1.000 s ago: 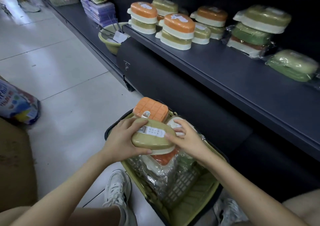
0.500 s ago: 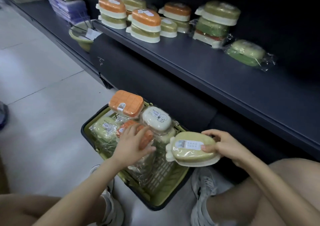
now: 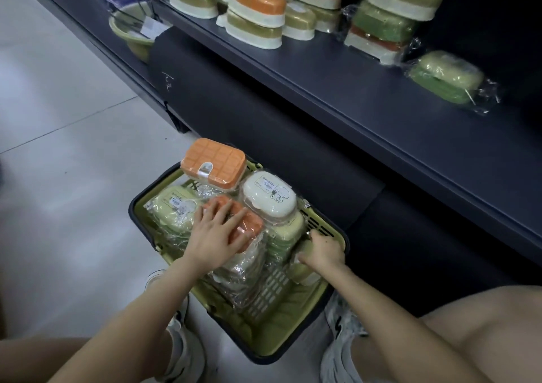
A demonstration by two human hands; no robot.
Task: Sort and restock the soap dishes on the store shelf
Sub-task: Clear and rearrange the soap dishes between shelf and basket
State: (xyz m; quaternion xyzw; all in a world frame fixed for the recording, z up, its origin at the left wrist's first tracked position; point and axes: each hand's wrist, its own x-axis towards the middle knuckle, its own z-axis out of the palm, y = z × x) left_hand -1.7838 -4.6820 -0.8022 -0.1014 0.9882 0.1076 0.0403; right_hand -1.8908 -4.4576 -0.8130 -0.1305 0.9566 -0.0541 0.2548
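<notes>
Soap dishes [image 3: 265, 199] in basket [image 3: 286, 346] on floor [image 3: 58, 148], before shelf [image 3: 337, 89].

Orange grid-lidded dish [image 3: 212, 162]: sitting tilted at the basket's [image 3: 281, 309] far end.
White cartoon dish [image 3: 268, 196]: lying wrapped just beside it.
Pale green dish [image 3: 173, 209]: lying wrapped, leftmost.
Orange wrapped dish [image 3: 247, 225]: lying under the left hand [image 3: 214, 236].
Olive dish [image 3: 305, 271]: being gripped by the right hand [image 3: 322, 250].
Stacked dishes [image 3: 255, 12]: standing on the shelf [image 3: 322, 89], orange over olive.

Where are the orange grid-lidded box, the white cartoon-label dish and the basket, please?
orange grid-lidded box [image 3: 213, 159]: head view, lid centre.
white cartoon-label dish [image 3: 268, 199]: head view, lid top.
basket [image 3: 281, 319]: head view, near inner wall.
</notes>
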